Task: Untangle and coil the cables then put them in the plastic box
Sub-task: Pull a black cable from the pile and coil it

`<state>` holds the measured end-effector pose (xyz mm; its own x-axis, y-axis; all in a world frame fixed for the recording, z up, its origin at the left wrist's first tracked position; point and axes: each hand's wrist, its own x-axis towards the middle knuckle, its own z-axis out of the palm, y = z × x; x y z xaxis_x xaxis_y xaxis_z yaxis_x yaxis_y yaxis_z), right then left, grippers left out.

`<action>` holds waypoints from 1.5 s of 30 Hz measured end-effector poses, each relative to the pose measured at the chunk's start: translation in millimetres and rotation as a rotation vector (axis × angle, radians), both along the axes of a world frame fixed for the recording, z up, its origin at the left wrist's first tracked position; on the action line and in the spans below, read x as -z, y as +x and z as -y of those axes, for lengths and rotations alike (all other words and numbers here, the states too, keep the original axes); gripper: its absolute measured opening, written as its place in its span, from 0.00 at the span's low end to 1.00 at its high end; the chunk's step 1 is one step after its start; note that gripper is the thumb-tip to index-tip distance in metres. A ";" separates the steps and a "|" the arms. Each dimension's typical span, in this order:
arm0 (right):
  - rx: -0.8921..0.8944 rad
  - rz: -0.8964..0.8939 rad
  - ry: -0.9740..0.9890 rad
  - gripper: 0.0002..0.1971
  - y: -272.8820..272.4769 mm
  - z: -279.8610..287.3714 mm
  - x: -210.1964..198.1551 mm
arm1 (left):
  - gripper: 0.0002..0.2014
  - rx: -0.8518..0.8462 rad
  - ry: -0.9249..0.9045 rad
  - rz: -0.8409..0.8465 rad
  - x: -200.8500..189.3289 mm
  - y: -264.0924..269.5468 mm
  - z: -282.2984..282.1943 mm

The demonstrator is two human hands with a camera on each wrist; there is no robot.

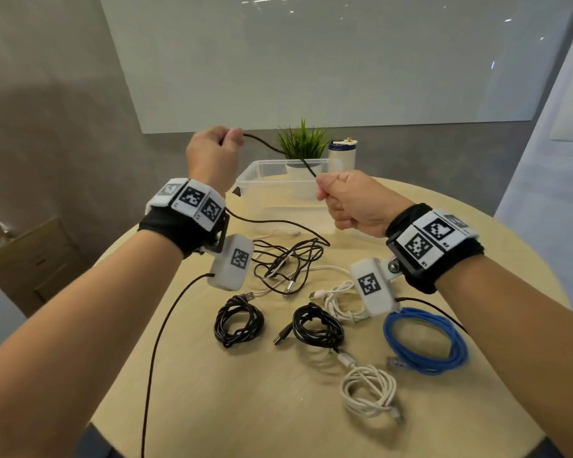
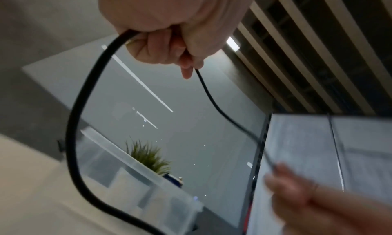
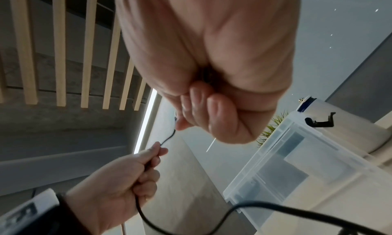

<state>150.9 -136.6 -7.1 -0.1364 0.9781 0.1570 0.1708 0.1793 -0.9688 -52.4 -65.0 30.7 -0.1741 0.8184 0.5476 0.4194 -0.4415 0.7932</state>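
- our left hand (image 1: pixel 212 157) and right hand (image 1: pixel 354 203) are both raised above the surface (image 1: pixel 245 408), each pinching the black cable (image 1: pixel 278 150) stretched between them.
- the cable trails down to a tangle (image 1: pixel 288 262) on the surface.
- the clear plastic box (image 1: pixel 278 186) sits just behind, five coiled cables nearer us.

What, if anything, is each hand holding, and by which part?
Both hold one thin black cable: the left hand pinches it higher, the right hand grips it lower, a short stretch between them.
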 end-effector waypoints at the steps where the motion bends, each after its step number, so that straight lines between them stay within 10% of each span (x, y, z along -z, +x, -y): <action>1: -0.012 -0.056 0.021 0.17 0.1 1.6 -3.5 | 0.12 -0.005 -0.008 -0.095 3.1 -1.6 -0.2; 7: 0.004 -0.447 0.107 0.15 -7.5 4.7 -25.8 | 0.13 0.023 -0.160 -0.699 24.4 5.2 8.6; 13: -0.018 -0.644 0.110 0.14 -13.9 4.1 -27.2 | 0.12 0.389 -0.201 -0.935 38.6 24.2 30.2; 15: 0.040 -0.549 0.143 0.13 -10.8 0.3 -25.9 | 0.10 0.493 -0.240 -0.936 36.4 25.6 38.0; 20: 0.342 0.325 0.349 0.13 -2.8 -4.6 -15.0 | 0.09 0.615 -0.346 -0.801 13.8 17.7 40.3; 25: 0.255 0.442 0.269 0.14 -3.9 -1.5 -12.7 | 0.11 0.526 -0.214 -0.651 -9.9 5.1 36.4; 33: -0.014 0.191 0.156 0.22 -11.0 4.9 -9.4 | 0.11 0.211 0.003 -0.290 -7.8 9.8 10.9; 45: -0.034 -0.640 0.195 0.18 -9.7 10.8 -43.1 | 0.10 0.486 -0.169 -0.815 39.3 50.6 38.0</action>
